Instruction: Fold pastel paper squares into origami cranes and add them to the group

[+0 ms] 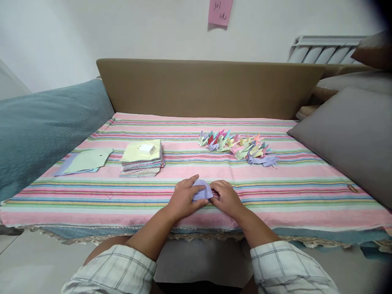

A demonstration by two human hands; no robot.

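Observation:
A small folded sheet of purple paper (202, 192) lies between my two hands, close to the front of the striped cloth. My left hand (186, 194) grips it from the left, its fingers over the top and the thumb along the near edge. At the paper's right edge, my right hand (225, 197) pinches it with thumb and curled fingers. Farther back on the right stand several folded paper cranes (234, 145) in many colours. A stack of square coloured paper (141, 159) sits to the left, with a small white block (147, 149) on top.
Loose green and purple sheets (88, 160) lie at the far left. The striped cloth (183, 163) covers the seat, with a brown backrest (208, 87) behind. A blue cushion (52, 130) borders the left, a grey pillow (349, 139) the right. A small brown object (353, 188) lies near the pillow.

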